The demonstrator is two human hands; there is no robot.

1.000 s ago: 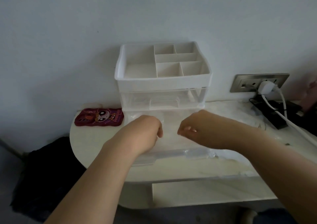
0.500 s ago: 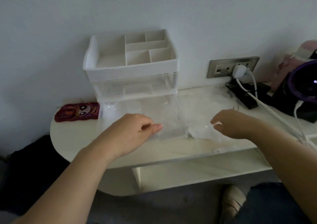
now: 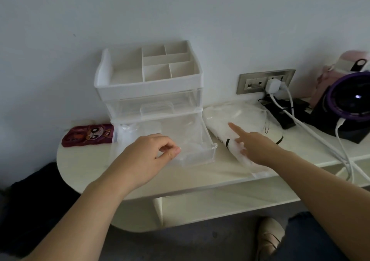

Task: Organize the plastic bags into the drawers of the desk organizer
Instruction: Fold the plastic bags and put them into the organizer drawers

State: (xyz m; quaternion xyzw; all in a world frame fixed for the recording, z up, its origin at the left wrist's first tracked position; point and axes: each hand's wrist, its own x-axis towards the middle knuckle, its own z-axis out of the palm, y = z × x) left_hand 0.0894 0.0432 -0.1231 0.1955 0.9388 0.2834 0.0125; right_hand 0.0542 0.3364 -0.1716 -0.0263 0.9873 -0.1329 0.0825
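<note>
The white desk organizer (image 3: 148, 92) stands against the wall with divided trays on top and a closed clear upper drawer (image 3: 156, 108). Its clear lower drawer (image 3: 200, 154) is pulled out over the table and holds crumpled clear plastic. My left hand (image 3: 148, 158) sits at the drawer's front left, fingers curled, thumb and forefinger pinched at the front rim. A pile of clear and white plastic bags (image 3: 240, 118) lies on the table right of the drawer. My right hand (image 3: 254, 146) rests on that pile with the forefinger stretched out along it.
A red cartoon pouch (image 3: 88, 134) lies left of the organizer on the rounded white table (image 3: 84, 170). At the right are a wall socket (image 3: 260, 80) with a white plug (image 3: 273, 85), trailing cables (image 3: 320, 138), a purple-black device (image 3: 352, 104) and a pink bottle (image 3: 344, 64).
My right hand has left the drawer and moved right onto the bag pile, forefinger now extended. My left hand stays at the drawer front. The view has swung right.
</note>
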